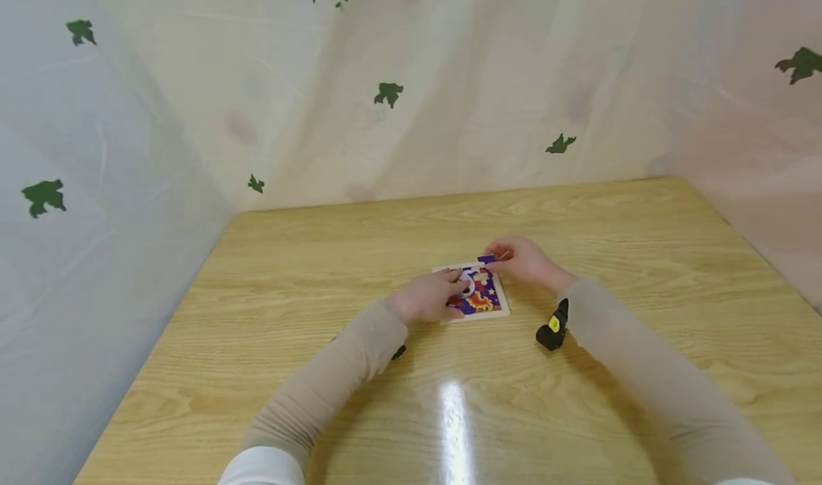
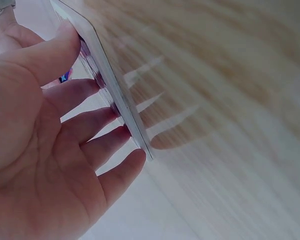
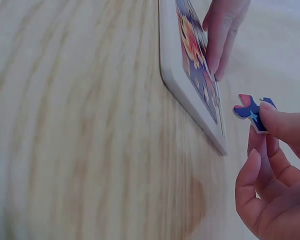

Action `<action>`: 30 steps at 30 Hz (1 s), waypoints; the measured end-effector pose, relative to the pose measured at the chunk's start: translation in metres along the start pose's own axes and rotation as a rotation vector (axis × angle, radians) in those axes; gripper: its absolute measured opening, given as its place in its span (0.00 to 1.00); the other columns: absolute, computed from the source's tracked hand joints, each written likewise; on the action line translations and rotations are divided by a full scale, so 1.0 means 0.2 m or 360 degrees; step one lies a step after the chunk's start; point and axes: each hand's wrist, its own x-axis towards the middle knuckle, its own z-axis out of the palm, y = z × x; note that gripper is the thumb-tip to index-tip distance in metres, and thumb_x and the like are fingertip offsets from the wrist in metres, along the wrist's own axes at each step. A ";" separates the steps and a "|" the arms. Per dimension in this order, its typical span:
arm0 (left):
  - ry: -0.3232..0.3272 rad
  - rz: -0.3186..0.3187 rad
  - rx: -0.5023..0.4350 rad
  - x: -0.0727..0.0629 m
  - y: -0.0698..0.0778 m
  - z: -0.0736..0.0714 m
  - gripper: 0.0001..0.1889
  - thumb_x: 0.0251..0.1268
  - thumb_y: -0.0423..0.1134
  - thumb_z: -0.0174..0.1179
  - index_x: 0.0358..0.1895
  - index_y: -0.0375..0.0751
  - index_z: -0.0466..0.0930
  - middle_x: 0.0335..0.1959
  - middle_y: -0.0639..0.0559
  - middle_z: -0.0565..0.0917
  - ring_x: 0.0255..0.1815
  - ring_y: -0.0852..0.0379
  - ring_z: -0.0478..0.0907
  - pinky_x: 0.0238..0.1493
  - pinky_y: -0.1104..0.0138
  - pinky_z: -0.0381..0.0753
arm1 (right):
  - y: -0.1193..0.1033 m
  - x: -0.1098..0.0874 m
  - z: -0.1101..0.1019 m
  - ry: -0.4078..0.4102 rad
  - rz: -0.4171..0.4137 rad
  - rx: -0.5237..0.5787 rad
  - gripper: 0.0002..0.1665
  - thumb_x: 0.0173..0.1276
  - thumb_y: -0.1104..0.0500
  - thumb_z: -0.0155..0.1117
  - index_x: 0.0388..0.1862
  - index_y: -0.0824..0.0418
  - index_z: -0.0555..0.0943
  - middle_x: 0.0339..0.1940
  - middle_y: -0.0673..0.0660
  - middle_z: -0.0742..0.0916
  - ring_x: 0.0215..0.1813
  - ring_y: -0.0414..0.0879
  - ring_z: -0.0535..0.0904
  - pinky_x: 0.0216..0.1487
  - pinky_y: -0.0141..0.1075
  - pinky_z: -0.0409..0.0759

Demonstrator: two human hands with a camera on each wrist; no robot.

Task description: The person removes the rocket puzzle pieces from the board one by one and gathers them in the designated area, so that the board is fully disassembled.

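A small jigsaw puzzle (image 1: 483, 301) in a pale frame lies flat on the table, its picture purple, orange and red. My left hand (image 1: 425, 297) rests over the puzzle's left side with its fingers spread, covering part of the picture. In the left wrist view, those fingertips touch the puzzle near the frame's edge (image 2: 110, 75). At the far right corner, my right hand (image 1: 528, 262) pinches a puzzle piece (image 3: 253, 114) between thumb and fingers. That piece is dark blue with a red patch and a light blue star, and it is held clear of the puzzle in the right wrist view.
The wooden table (image 1: 289, 271) reaches out on all sides of the puzzle. A pale cloth (image 1: 449, 100) with green bird and leaf shapes hangs behind and at both sides. A black strap device with a yellow mark (image 1: 554, 325) is at the right wrist.
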 end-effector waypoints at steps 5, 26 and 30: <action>-0.0010 -0.0007 0.0004 0.00 0.00 0.00 0.35 0.68 0.54 0.53 0.74 0.48 0.55 0.76 0.47 0.51 0.76 0.50 0.50 0.74 0.63 0.53 | 0.05 -0.02 -0.04 0.0026 0.0003 -0.0029 0.16 0.67 0.58 0.61 0.52 0.63 0.80 0.48 0.63 0.82 0.51 0.56 0.76 0.51 0.47 0.76; 0.0002 0.0016 -0.0019 0.00 0.00 0.01 0.34 0.68 0.52 0.53 0.74 0.47 0.55 0.76 0.46 0.50 0.77 0.50 0.48 0.75 0.63 0.52 | 0.19 -0.11 -0.17 0.0070 -0.0006 -0.0115 0.12 0.66 0.61 0.63 0.46 0.65 0.80 0.38 0.60 0.81 0.43 0.53 0.77 0.40 0.34 0.74; 0.0001 0.0020 -0.0030 0.00 0.01 0.01 0.34 0.68 0.52 0.53 0.74 0.47 0.55 0.76 0.46 0.50 0.77 0.50 0.48 0.75 0.63 0.52 | 0.21 -0.14 -0.20 0.0093 -0.0009 -0.0124 0.12 0.65 0.62 0.63 0.46 0.65 0.80 0.37 0.60 0.81 0.42 0.52 0.77 0.39 0.34 0.74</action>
